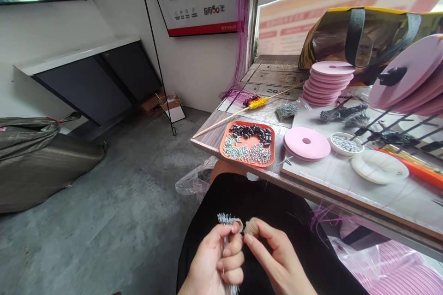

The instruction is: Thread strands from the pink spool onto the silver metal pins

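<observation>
My left hand (221, 258) is closed in a fist around a bundle of thin strands with blue-grey tips (224, 218). Its lower ends hang out beneath the fist. By the thumb, a small beige loop of band or tape (238, 224) curves off the bundle's top. Close on the right, my right hand (272, 251) pinches a tan, rough-looking piece (251, 227) between thumb and fingers. This piece almost meets the beige loop; I cannot tell whether they are joined. Both hands are above my black-clothed lap (256, 198).
Ahead, an orange tray (273, 147) of small black, silver and greenish parts sits at the table edge (242, 170). Beyond are pink discs (307, 144), a white bowl (346, 143), a stick (221, 122) with a yellow float-like piece, and a large bag (325, 37).
</observation>
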Tool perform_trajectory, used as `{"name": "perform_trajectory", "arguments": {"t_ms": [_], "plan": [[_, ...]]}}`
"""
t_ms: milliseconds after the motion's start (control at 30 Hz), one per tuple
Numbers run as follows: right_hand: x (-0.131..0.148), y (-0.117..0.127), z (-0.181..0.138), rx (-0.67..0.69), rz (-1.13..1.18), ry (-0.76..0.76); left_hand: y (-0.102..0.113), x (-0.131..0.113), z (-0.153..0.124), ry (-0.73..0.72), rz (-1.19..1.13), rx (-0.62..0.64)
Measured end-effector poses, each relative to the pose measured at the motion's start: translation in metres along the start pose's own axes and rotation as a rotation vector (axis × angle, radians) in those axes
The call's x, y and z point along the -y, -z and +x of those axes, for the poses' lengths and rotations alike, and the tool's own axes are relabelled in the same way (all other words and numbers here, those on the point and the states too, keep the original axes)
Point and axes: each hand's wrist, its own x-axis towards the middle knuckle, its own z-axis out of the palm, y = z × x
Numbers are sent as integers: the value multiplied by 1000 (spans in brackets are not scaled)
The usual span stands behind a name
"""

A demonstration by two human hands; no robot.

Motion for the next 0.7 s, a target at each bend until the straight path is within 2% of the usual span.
{"name": "perform_trajectory", "arguments": {"t_ms": [200, 400, 700], "plan": [[4, 2, 3, -14, 95, -79, 2, -1, 0, -14, 34, 39], [2, 2, 4, -109, 198, -83, 3, -2, 0, -1, 48, 39], [-3, 3, 8, -77, 129, -83, 4, -4, 2, -12, 42, 68]]}}
